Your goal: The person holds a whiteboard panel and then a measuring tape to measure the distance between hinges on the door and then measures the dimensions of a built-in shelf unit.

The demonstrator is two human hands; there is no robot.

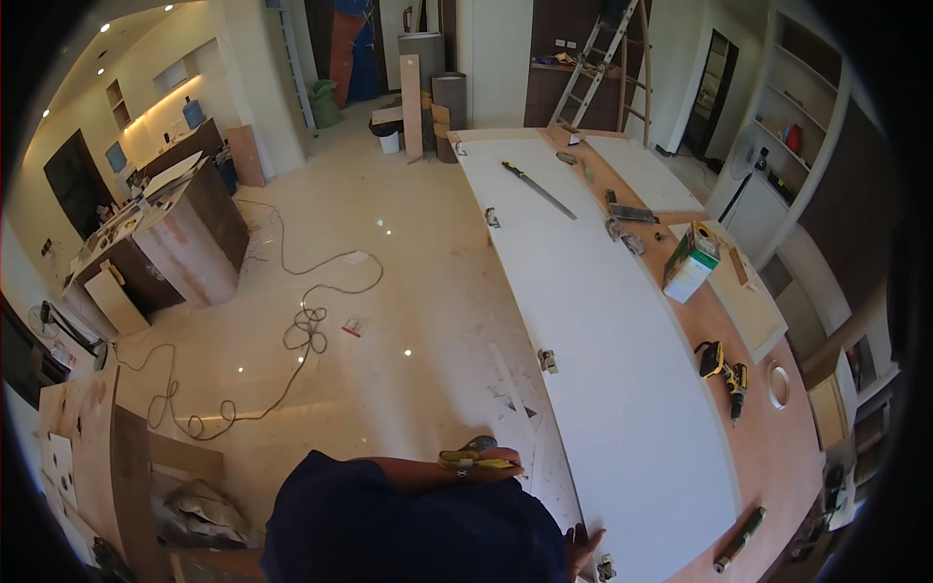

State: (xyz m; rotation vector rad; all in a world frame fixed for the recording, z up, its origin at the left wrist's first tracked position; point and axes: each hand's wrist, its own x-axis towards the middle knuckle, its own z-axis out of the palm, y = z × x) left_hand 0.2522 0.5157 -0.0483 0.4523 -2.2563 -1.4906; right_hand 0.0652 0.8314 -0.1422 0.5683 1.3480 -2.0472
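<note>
My left forearm crosses in front of my dark blue shirt. My left hand (503,458) is closed at a yellow-green, strap-like thing (462,459) whose kind I cannot make out. My right hand (582,551), fingers apart, rests at the near left edge of a long white panel (622,408), beside a metal cabinet hinge (606,567). Farther along that same edge sit another hinge (547,360), a third hinge (492,218) and one at the far corner. A handsaw-like long blade with a dark-yellow handle (539,189) lies on the panel's far part.
The brown worktable (777,466) bears a cordless drill (737,389), battery (712,360), rectangular can (691,262), tape roll (778,386) and dark cylindrical tool (741,539). A cable (309,330) loops across the floor left. Beyond the table stands a ladder (593,68).
</note>
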